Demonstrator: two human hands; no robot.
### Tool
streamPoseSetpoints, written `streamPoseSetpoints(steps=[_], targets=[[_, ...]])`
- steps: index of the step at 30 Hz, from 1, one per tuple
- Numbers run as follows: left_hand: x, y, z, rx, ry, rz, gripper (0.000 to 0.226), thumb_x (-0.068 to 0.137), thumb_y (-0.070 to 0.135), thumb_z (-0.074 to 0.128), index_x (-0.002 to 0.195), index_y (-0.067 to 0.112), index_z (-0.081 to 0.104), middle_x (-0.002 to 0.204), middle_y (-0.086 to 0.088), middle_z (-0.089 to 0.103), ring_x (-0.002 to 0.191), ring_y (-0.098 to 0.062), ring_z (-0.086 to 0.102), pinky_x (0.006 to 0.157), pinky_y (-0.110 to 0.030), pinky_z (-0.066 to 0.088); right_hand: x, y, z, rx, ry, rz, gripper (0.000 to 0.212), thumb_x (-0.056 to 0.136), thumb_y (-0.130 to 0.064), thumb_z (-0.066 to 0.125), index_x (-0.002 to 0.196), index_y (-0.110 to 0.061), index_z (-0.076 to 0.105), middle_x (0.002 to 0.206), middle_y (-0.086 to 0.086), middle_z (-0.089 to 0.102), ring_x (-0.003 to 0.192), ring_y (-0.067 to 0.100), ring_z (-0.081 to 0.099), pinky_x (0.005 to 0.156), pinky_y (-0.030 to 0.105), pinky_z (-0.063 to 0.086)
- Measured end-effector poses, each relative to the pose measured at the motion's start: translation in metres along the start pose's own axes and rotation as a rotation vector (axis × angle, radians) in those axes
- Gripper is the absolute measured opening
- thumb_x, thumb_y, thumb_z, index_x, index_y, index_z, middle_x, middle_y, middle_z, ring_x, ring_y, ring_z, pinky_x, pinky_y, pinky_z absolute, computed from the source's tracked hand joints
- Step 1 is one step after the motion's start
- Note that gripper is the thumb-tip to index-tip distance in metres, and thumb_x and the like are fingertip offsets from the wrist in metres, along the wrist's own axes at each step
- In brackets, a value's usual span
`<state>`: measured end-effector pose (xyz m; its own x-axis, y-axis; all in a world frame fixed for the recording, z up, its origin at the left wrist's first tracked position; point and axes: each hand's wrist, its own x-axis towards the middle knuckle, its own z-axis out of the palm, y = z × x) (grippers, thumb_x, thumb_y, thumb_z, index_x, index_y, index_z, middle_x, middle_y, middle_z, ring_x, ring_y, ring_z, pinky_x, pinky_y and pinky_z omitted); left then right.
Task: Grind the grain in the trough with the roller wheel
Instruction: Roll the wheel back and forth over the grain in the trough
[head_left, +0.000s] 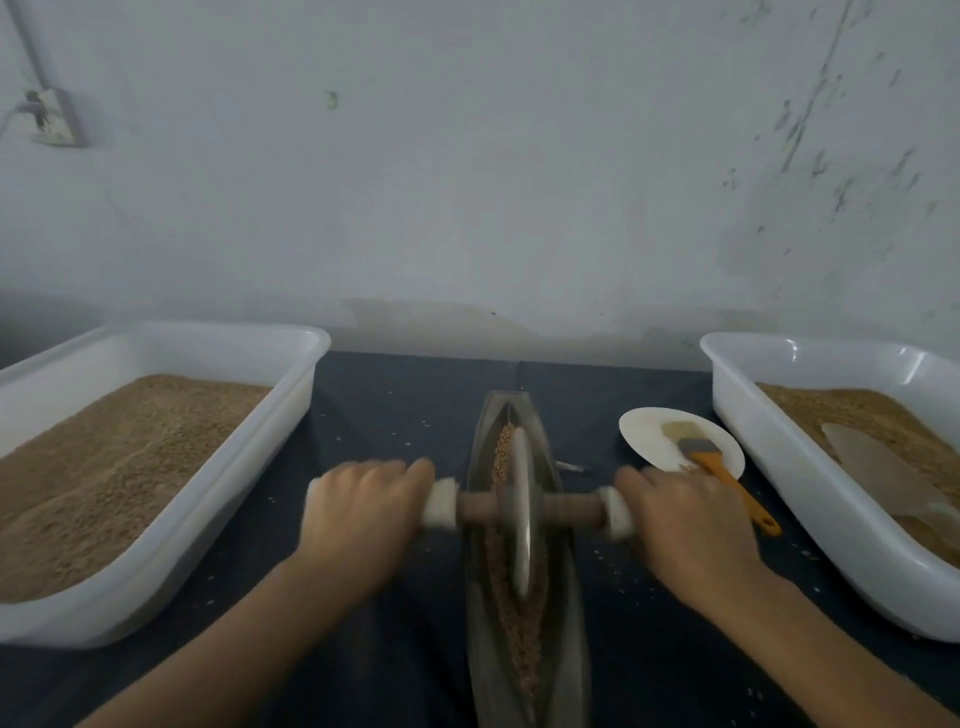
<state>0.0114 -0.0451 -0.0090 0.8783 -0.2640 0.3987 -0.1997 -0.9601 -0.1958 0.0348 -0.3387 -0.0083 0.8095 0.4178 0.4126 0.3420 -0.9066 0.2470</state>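
A long, narrow grey trough (570, 613) lies lengthwise on the dark table in front of me, with brown grain (524, 639) along its groove. The roller wheel (521, 514), a thin grey disc on a wooden axle, stands upright in the groove around the trough's middle. My left hand (366, 512) grips the axle's white-wrapped left end. My right hand (685, 519) grips the white-wrapped right end. Both hands and the wheel are blurred.
A white tub (171, 545) full of grain stands on the left. Another white tub (810, 493) on the right holds grain and a flat pale scoop (878, 467). A white plate (649, 434) with an orange-handled brush (719, 467) lies between trough and right tub. A wall is close behind.
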Motion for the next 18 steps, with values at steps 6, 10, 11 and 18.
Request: streamPoseSetpoints(steps=[6, 10, 11, 18], targets=[[0.074, -0.011, 0.026, 0.108, 0.059, -0.147, 0.031, 0.079, 0.035, 0.067, 0.077, 0.028, 0.037, 0.072, 0.009, 0.059, 0.057, -0.015, 0.041, 0.051, -0.029, 0.022, 0.067, 0.008, 0.025, -0.107, 0.077, 0.095, 0.038, 0.060, -0.031, 0.087, 0.076, -0.020, 0.053, 0.062, -0.001, 0.059, 0.048, 0.017, 0.049, 0.044, 0.025, 0.027], [0.039, -0.007, 0.010, 0.069, 0.047, -0.074, 0.030, 0.077, 0.033, 0.071, 0.080, 0.027, 0.042, 0.075, 0.008, 0.060, 0.063, -0.015, 0.056, 0.057, -0.027, 0.029, 0.023, 0.001, 0.010, -0.073, 0.035, 0.089, 0.040, 0.057, -0.037, 0.086, 0.076, -0.027, 0.052, 0.060, -0.006, 0.054, 0.045, 0.011, 0.036, 0.043, 0.023, 0.021], [0.021, -0.005, 0.004, 0.035, 0.026, -0.037, 0.029, 0.074, 0.034, 0.073, 0.081, 0.028, 0.045, 0.075, 0.009, 0.059, 0.064, -0.014, 0.057, 0.058, -0.026, 0.032, 0.005, -0.001, 0.004, -0.018, 0.036, 0.051, 0.044, 0.051, -0.035, 0.088, 0.076, -0.027, 0.053, 0.060, -0.007, 0.054, 0.046, 0.011, 0.042, 0.042, 0.024, 0.028], [-0.058, -0.006, -0.033, -0.086, 0.100, 0.135, 0.047, 0.041, 0.023, 0.088, 0.064, 0.027, 0.047, 0.052, 0.008, 0.043, 0.042, -0.016, 0.044, 0.046, -0.025, 0.023, -0.054, -0.004, -0.040, 0.096, 0.087, -0.103, 0.057, 0.020, -0.024, 0.091, 0.068, -0.023, 0.061, 0.057, -0.005, 0.054, 0.044, 0.013, 0.050, 0.043, 0.025, 0.038]])
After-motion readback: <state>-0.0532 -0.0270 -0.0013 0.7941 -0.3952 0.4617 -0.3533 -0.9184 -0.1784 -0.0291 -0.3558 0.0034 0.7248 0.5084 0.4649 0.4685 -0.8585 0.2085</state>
